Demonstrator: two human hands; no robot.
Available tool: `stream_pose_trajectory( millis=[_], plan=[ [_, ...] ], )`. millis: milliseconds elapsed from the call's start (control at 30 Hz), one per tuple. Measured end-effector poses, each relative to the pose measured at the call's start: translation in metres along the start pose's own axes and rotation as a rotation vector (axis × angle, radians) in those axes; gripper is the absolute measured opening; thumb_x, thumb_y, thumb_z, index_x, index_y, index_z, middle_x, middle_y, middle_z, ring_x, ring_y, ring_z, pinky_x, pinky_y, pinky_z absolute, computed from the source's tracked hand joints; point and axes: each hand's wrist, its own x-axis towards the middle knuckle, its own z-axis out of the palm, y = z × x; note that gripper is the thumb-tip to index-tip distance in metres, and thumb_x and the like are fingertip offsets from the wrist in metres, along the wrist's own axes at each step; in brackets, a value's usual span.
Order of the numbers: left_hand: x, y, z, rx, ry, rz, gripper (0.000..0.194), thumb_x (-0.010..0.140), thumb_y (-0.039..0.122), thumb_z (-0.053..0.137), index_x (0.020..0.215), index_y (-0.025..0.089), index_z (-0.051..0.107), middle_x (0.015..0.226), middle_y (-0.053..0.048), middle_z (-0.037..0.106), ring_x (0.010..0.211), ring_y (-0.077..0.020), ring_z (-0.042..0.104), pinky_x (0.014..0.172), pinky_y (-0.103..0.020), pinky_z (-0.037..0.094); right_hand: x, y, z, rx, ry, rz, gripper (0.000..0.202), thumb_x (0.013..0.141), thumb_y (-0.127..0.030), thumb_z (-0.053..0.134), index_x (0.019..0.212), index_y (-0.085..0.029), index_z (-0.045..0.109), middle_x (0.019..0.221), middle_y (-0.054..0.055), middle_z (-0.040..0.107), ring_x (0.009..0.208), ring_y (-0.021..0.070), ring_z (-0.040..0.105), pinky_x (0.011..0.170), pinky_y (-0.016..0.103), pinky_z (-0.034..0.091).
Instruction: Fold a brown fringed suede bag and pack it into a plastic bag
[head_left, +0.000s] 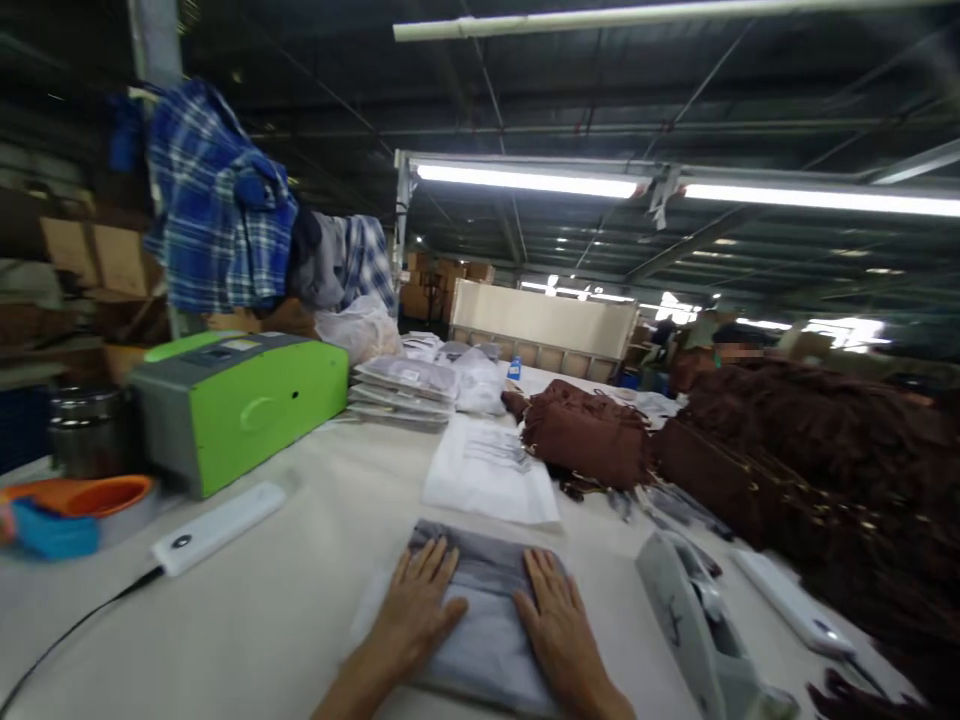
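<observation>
Pale work table fills the foreground. On its right side, a big heap of dark brown garments, deep folds, small metallic glints along the edge. Left side: green-and-grey machine, nothing held against it. Beyond the hands, a brown bundle lies near the heap.

Main item: a flat, folded grey packet, on the table at near centre, directly before the person. Darker band along its far edge, paler below. Cannot tell whether clear film covers it. A printed white sheet lies just beyond; farther back and to the left, a stack of flat packets. Grey tape dispenser stands right of the packet, apart from it.

Hands: left hand palm down on the packet's left part, fingers spread a little; right hand likewise on the right part, fingers closer together. Neither pinches anything.

Step in hand, by my reading: pressing and smoothing the packet flat. Next move seems to call for even pressure outward, then a clean lift of both palms so the surface does not ruck up.
</observation>
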Motion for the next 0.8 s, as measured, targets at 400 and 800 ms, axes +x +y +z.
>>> stream_pose_trajectory(
  millis=[400,800],
  plan=[
    [-0.052,0.061,-0.035,0.067,-0.026,0.322,0.043,0.092,0.025,0.052,0.134,0.017,0.051,0.142,-0.012,0.049,0.133,-0.0282,0.041,0.112,-0.048,0.028,0.001,0.062,-0.044,0.33,-0.008,0.401,0.069,0.086,-0.05,0.044,0.137,-0.004,0.044,0.11,0.017,0.067,0.102,0.0281,0.064,0.093,0.038,0.045],
    [-0.025,0.061,0.049,0.304,0.61,0.44,0.017,0.093,0.02,0.052,0.105,0.02,0.064,0.094,-0.005,0.072,0.085,-0.021,0.068,0.081,-0.037,0.053,0.021,0.06,-0.049,0.723,-0.155,0.461,0.055,0.059,-0.062,0.061,0.085,-0.014,0.068,0.085,0.014,0.073,0.087,0.0333,0.069,0.076,0.037,0.054]
  ],
)
